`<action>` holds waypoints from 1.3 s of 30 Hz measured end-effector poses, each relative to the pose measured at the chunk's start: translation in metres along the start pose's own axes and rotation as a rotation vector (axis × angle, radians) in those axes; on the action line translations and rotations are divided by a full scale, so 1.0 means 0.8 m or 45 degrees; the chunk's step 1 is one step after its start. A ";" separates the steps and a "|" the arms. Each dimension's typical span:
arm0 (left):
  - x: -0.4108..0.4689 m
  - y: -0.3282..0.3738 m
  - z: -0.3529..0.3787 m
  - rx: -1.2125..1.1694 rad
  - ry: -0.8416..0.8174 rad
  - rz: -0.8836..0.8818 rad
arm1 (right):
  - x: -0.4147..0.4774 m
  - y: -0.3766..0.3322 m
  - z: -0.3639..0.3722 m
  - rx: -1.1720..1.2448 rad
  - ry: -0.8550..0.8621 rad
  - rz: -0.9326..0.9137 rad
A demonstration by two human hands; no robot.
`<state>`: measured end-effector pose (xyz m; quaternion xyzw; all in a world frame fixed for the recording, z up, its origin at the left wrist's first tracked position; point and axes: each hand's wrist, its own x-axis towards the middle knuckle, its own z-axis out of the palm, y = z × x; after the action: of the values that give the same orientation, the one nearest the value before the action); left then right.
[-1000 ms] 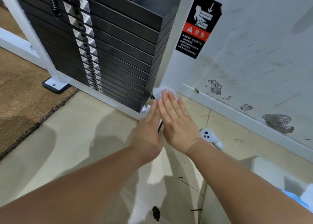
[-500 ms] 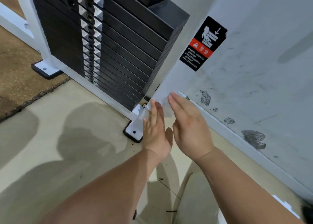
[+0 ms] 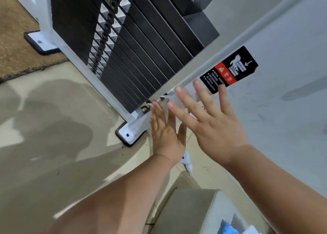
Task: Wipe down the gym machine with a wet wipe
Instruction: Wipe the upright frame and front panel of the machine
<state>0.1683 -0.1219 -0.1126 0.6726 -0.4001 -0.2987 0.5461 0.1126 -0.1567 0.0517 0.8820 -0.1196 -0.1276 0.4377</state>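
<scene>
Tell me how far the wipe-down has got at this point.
Done: nothing can be confirmed; no area reads as visibly cleaner. In hand: the left hand and right hand press the blurred wipe against the lower end of the white post beside the weight stack, fingers straight. Left: the panel right of the post shows scuffs and streaks, and no hand is on the weight stack.

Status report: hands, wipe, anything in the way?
Left hand flat, fingers straight, by frame post. Right hand spread, pressing wet wipe on white panel. Warning sticker at its fingertips.
</scene>
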 end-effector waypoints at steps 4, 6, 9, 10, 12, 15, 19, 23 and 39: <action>-0.002 -0.006 -0.005 0.085 -0.092 0.049 | 0.005 0.003 0.008 -0.222 -0.154 -0.196; -0.001 -0.013 -0.011 0.119 -0.102 0.061 | 0.005 0.012 0.013 -0.282 -0.158 -0.146; -0.008 -0.009 -0.018 0.121 -0.047 0.078 | 0.000 0.012 0.014 -0.254 -0.073 -0.024; -0.012 -0.002 -0.018 0.102 -0.002 0.096 | -0.002 0.009 0.014 -0.245 -0.064 -0.002; -0.020 0.013 -0.015 0.061 0.075 0.148 | -0.003 0.003 0.012 -0.231 -0.088 0.008; -0.026 0.027 -0.003 0.021 0.091 0.234 | -0.002 0.003 0.009 -0.183 -0.142 -0.019; -0.023 0.040 0.003 -0.142 -0.009 0.221 | 0.000 0.017 -0.004 0.100 -0.054 -0.007; -0.017 0.053 0.008 -0.057 0.045 0.125 | -0.007 0.025 -0.026 0.221 0.014 0.131; 0.012 -0.076 0.024 -0.201 -0.153 -0.563 | 0.010 -0.038 0.012 -0.009 -0.260 0.323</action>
<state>0.1698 -0.1346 -0.1756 0.6800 -0.2503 -0.4810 0.4935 0.1198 -0.1484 0.0212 0.8407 -0.2735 -0.1608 0.4388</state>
